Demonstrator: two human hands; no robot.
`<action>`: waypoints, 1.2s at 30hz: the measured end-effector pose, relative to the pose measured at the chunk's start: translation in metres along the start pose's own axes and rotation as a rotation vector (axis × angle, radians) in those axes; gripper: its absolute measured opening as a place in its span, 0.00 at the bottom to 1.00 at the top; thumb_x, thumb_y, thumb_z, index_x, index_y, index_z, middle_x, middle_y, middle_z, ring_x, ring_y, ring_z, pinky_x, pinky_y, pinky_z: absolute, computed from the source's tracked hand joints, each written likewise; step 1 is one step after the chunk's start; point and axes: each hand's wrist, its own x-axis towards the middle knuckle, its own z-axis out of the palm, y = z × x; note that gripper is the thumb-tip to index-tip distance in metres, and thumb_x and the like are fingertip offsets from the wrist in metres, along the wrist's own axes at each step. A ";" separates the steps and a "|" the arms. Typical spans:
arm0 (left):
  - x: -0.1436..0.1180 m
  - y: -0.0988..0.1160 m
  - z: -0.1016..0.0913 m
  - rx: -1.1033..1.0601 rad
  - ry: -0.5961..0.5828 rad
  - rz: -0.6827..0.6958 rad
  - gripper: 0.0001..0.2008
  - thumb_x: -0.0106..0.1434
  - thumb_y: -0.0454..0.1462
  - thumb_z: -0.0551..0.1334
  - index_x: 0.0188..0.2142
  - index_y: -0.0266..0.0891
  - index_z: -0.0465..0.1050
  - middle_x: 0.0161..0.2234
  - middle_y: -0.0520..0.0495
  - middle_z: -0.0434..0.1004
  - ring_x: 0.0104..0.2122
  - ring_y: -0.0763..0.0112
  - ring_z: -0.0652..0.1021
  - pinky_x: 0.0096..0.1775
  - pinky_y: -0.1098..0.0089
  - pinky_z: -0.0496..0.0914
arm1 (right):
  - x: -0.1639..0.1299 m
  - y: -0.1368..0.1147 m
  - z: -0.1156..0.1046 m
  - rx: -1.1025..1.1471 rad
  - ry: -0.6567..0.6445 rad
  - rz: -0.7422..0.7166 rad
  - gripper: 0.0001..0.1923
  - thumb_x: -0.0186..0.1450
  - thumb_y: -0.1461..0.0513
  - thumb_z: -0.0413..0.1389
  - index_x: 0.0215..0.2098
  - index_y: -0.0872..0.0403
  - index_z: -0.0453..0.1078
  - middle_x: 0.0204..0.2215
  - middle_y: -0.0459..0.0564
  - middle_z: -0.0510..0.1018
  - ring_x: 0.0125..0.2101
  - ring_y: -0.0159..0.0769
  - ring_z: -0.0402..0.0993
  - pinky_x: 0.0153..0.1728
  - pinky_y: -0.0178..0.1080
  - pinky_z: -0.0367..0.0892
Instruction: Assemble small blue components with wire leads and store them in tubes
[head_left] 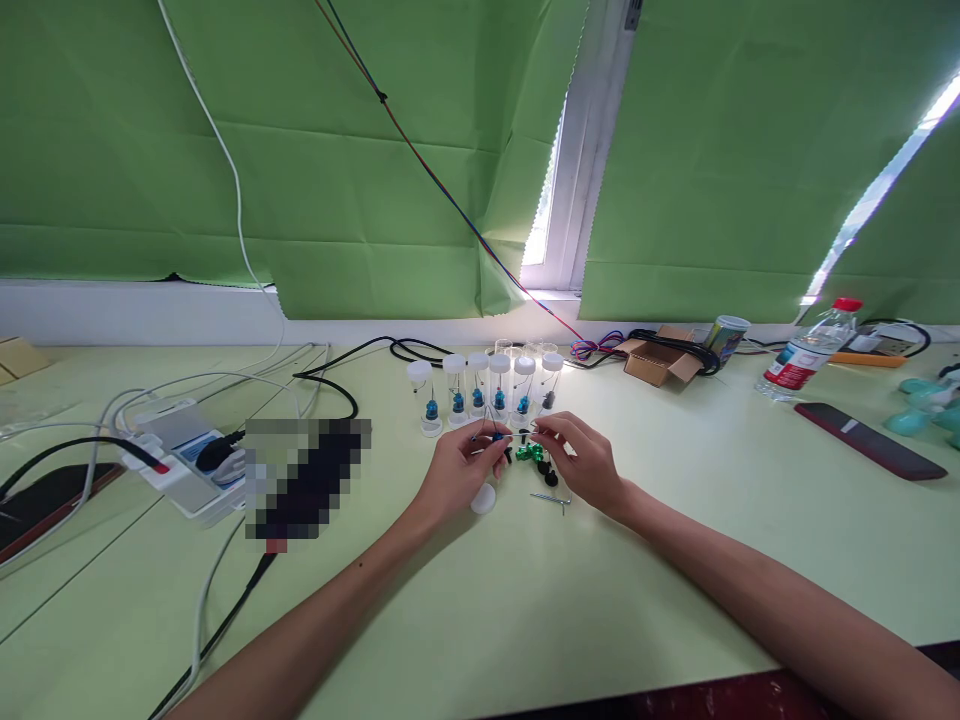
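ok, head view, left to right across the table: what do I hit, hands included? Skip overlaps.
Tan box → white power strip → left hand → right hand → open cardboard box → can → red-capped bottle → pale teal rounded items.

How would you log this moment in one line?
left hand: holds blue part; right hand: at thin white piece; nearby: capped tubes

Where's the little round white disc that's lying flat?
In the head view, the white disc lies on the table near the middle, just on the near side of the left hand, left of the thin metal rod.
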 end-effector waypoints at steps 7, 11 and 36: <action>0.000 0.003 0.001 0.044 0.010 0.026 0.12 0.58 0.44 0.64 0.36 0.37 0.75 0.22 0.51 0.72 0.22 0.73 0.71 0.31 0.70 0.69 | 0.001 0.000 0.000 0.006 0.002 0.008 0.06 0.69 0.65 0.53 0.43 0.53 0.69 0.32 0.51 0.76 0.29 0.32 0.73 0.28 0.35 0.71; -0.001 0.003 0.002 0.090 0.027 0.042 0.12 0.59 0.44 0.63 0.36 0.37 0.75 0.23 0.51 0.72 0.22 0.73 0.71 0.30 0.70 0.69 | 0.001 0.000 0.000 0.004 -0.001 0.021 0.05 0.69 0.64 0.53 0.43 0.53 0.69 0.32 0.51 0.77 0.29 0.33 0.73 0.28 0.35 0.71; -0.002 -0.005 0.000 0.178 0.027 0.109 0.12 0.61 0.44 0.61 0.38 0.39 0.75 0.26 0.50 0.73 0.23 0.73 0.71 0.29 0.71 0.69 | 0.002 0.001 0.000 -0.007 -0.015 0.035 0.05 0.70 0.62 0.52 0.41 0.53 0.69 0.30 0.50 0.76 0.27 0.32 0.71 0.29 0.35 0.70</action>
